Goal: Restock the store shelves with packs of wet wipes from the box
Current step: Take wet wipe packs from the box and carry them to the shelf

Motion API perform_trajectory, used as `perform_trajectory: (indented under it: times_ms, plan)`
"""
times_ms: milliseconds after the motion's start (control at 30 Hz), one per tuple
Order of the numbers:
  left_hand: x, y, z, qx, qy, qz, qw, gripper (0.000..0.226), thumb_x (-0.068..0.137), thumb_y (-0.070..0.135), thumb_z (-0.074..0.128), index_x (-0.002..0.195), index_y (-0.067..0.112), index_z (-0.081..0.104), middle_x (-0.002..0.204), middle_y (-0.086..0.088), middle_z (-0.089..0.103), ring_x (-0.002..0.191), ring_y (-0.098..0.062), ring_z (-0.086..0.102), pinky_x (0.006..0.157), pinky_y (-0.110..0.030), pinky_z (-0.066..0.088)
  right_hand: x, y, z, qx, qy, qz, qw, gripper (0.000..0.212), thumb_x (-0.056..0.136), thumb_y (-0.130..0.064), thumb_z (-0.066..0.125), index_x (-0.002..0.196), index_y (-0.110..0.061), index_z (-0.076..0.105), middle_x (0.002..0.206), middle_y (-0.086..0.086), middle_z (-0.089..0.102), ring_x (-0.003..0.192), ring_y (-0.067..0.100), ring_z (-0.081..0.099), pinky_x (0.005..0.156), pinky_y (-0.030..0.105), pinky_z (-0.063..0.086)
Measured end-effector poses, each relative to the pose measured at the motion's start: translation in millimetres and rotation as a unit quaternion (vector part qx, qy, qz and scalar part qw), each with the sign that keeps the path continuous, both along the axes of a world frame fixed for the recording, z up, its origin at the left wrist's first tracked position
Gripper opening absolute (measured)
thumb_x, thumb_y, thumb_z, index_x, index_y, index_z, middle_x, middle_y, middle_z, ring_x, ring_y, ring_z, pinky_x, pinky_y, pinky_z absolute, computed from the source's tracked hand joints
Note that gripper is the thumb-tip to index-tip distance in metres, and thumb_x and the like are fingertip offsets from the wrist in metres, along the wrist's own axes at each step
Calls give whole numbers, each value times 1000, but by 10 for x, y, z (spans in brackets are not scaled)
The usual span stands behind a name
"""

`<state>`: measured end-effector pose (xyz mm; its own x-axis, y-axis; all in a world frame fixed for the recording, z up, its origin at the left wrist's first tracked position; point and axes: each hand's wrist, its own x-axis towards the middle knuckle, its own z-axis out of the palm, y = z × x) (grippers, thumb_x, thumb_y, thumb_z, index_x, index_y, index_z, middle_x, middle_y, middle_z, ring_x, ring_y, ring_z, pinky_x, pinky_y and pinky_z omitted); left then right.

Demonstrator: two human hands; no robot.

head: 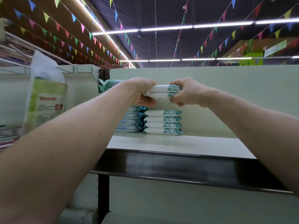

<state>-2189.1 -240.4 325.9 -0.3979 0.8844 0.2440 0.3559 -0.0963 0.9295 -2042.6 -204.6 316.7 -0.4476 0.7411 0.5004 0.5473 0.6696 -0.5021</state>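
White packs of wet wipes (pixel 161 92) with a teal leaf print, two stacked together, hang in the air between both hands. The left hand (pixel 142 94) curls round their left end, fingers beneath, and the right hand (pixel 186 92) grips their right end. Directly below, four matching packs (pixel 162 122) lie stacked near the back edge of the shelf (pixel 169 144), just beside a pile of blue-trimmed packs (pixel 132 119) on their left.
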Motion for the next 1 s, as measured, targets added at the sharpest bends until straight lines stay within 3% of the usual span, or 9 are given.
perform_trajectory:
  times_ms: [133, 233, 400, 533, 600, 767, 900, 1000]
  plan:
    - [-52, -34, 27, -30, 139, 52, 988, 33, 101, 34, 41, 95, 3, 47, 88, -20, 64, 70, -27, 69, 60, -36, 59, -72, 96, -28, 44, -45, -42, 997, 32, 89, -6, 62, 121, -8, 60, 100, 10, 65, 82, 21, 63, 82, 33, 57]
    - [-108, 14, 13, 12, 267, 119, 956, 29, 99, 22, 40, 103, -2, 56, 84, -16, 68, 61, -24, 66, 60, -34, 59, -113, 168, -48, 52, -78, -74, 993, 30, 90, -5, 60, 119, -9, 62, 104, 9, 65, 92, 23, 64, 81, 30, 55]
    - [-193, 152, -141, -14, 368, 113, 923, 31, 96, 20, 39, 104, 2, 62, 83, -16, 70, 72, -29, 72, 68, -43, 61, -224, 247, -132, 41, -95, -69, 992, 32, 92, -12, 60, 124, -14, 58, 103, 5, 63, 92, 20, 62, 79, 29, 52]
    - [-261, 185, -195, -44, 341, 45, 938, 44, 99, 41, 36, 114, 8, 60, 84, -13, 70, 70, -26, 71, 66, -37, 60, -250, 293, -168, 41, -100, -69, 992, 33, 93, -15, 60, 125, -17, 58, 108, 5, 65, 90, 19, 60, 79, 27, 50]
    - [-293, 165, -159, -56, 364, 15, 930, 42, 96, 46, 45, 115, 11, 60, 85, -11, 70, 69, -23, 70, 67, -35, 60, -234, 275, -151, 28, -125, -65, 990, 33, 93, -18, 58, 126, -18, 56, 106, 4, 64, 90, 19, 61, 80, 28, 50]
    - [-379, 220, -209, -12, 374, 23, 927, 28, 90, 23, 63, 116, 13, 62, 80, -10, 70, 61, -21, 66, 63, -35, 61, -129, 225, -77, -63, -140, -34, 988, 36, 101, -33, 38, 135, -29, 48, 121, 4, 57, 108, 22, 56, 98, 42, 47]
    - [-386, 270, -241, -3, 385, 35, 922, 25, 90, 25, 61, 113, 14, 65, 77, -9, 70, 61, -22, 67, 66, -37, 61, -138, 269, -63, -32, -144, -56, 987, 35, 103, -30, 40, 136, -29, 49, 115, 2, 59, 108, 22, 56, 94, 39, 50]
    - [-400, 251, -237, -12, 351, 17, 936, 27, 95, 25, 49, 117, 19, 64, 80, -8, 70, 62, -20, 68, 63, -32, 60, -160, 319, -92, -18, -121, -55, 991, 34, 101, -28, 45, 133, -25, 53, 113, 4, 63, 105, 22, 60, 92, 38, 53]
